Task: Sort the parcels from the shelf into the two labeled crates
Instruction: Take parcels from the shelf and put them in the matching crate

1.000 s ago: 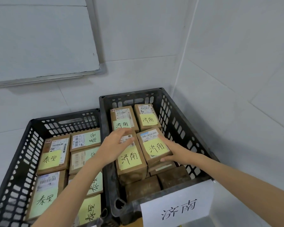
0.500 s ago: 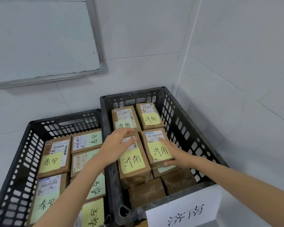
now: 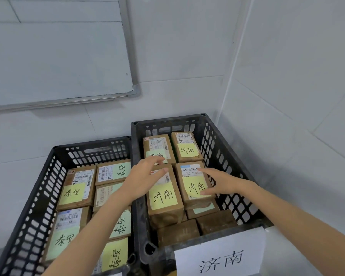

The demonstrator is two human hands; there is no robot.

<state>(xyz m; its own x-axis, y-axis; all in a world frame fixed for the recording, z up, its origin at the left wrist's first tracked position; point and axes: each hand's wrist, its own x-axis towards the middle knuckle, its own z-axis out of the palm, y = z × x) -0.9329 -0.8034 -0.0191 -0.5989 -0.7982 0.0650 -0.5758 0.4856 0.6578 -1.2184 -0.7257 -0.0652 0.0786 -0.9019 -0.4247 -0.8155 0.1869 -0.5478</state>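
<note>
Two black slatted crates stand side by side. The right crate (image 3: 217,140) carries a white sign (image 3: 220,257) on its front and holds several brown parcels with yellow notes. My left hand (image 3: 141,178) hovers with straight fingers over the back end of the near-left parcel (image 3: 164,198). My right hand (image 3: 217,181) lies with spread fingers along the right side of the near-right parcel (image 3: 193,185), thumb at its front edge. The left crate (image 3: 54,162) holds several parcels with green and yellow notes, partly hidden by my left forearm.
A whiteboard (image 3: 54,50) hangs on the tiled wall behind the crates. The right crate stands in the room's corner, close to the right-hand wall (image 3: 297,116). More brown parcels (image 3: 215,221) lie lower at the front of the right crate.
Both hands have loosened from the two front parcels: my left hand has lifted and its fingers straightened, and my right hand's fingers have spread. The parcels stay in place.
</note>
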